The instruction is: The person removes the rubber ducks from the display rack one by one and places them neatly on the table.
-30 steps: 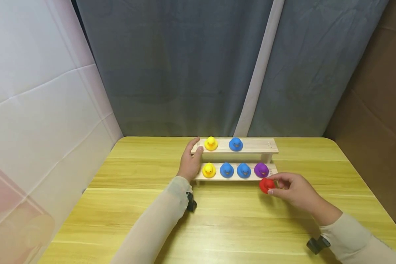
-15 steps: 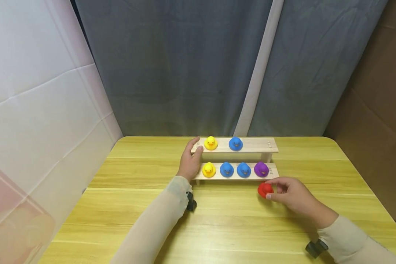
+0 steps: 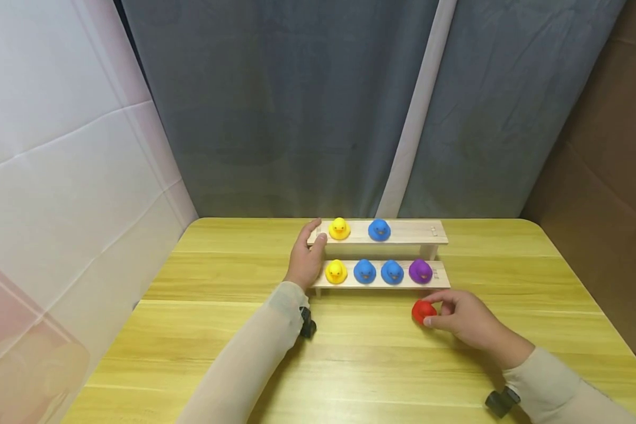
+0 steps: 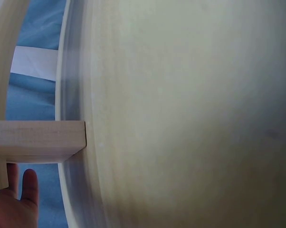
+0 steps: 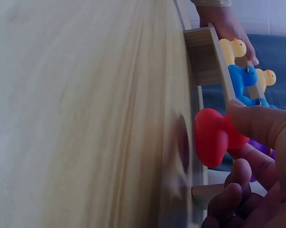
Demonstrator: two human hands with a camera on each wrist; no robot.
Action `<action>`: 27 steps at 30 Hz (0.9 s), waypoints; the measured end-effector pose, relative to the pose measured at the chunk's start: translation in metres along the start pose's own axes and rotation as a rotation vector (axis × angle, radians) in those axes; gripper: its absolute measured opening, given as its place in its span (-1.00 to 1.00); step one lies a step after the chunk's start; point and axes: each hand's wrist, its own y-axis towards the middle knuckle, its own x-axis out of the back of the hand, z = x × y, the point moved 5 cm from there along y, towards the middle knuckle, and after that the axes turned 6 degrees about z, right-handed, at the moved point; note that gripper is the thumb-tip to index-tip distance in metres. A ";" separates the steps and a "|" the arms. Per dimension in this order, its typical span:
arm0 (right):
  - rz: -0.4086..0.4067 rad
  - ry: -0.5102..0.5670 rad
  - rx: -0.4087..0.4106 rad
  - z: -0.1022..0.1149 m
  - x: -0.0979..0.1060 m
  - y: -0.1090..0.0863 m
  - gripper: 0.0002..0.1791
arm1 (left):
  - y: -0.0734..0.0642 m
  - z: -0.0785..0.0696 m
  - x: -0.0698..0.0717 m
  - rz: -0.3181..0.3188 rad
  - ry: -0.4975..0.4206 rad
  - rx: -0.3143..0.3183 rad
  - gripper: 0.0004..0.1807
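A red rubber duck (image 3: 423, 312) is pinched between the thumb and fingers of my right hand (image 3: 469, 318), in front of the rack's right end. The right wrist view shows this red duck (image 5: 214, 137) tilted, slightly above the tabletop. My left hand (image 3: 304, 262) holds the left end of the two-tier wooden rack (image 3: 410, 232). On its lower tier stand a yellow duck (image 3: 336, 272), a blue duck (image 3: 364, 271), another blue duck (image 3: 392, 272) and a purple duck (image 3: 420, 271). The upper tier bears a yellow duck (image 3: 339, 228) and a blue duck (image 3: 379, 230).
The rack stands near the back of a wood-grain table (image 3: 360, 365). Behind it hangs a grey curtain (image 3: 275, 118) with a pale strip. A white sheet (image 3: 74, 176) borders the left side and a brown panel (image 3: 604, 176) the right.
My right hand has drawn the red duck toward me and slightly left, away from the lower tier's right end. The left hand and the ducks on the rack stay in place.
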 end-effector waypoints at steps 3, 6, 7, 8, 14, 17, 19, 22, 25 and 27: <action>0.003 -0.007 -0.017 -0.001 -0.002 0.001 -0.55 | 0.001 0.000 0.000 -0.001 0.001 0.000 -0.47; 0.003 -0.007 -0.028 -0.002 -0.003 0.002 -0.55 | 0.000 0.000 0.000 0.001 0.004 0.006 -0.47; 0.003 -0.005 -0.033 -0.002 -0.003 0.002 -0.55 | 0.000 0.001 0.000 0.001 0.005 0.008 -0.47; 0.003 -0.006 -0.037 -0.003 -0.003 0.003 -0.55 | 0.000 0.001 0.000 0.002 0.007 0.011 -0.48; -0.004 -0.017 -0.024 -0.001 -0.004 0.003 -0.56 | 0.000 0.001 0.000 0.005 0.004 0.003 -0.45; -0.005 -0.024 -0.008 -0.001 -0.004 0.002 -0.56 | 0.000 0.001 0.000 0.005 0.002 -0.001 -0.46; -0.006 -0.023 -0.006 -0.001 -0.004 0.002 -0.56 | 0.000 0.000 0.000 0.005 0.000 0.000 -0.46; -0.005 -0.016 -0.015 -0.001 -0.005 0.001 -0.55 | 0.000 0.001 0.000 0.004 0.001 0.001 -0.46; -0.001 -0.009 -0.025 -0.002 -0.006 0.001 -0.54 | 0.001 0.001 0.000 0.004 0.001 0.003 -0.45; 0.001 -0.006 -0.028 -0.002 -0.006 0.001 -0.54 | 0.000 0.001 0.000 0.004 0.002 0.005 -0.45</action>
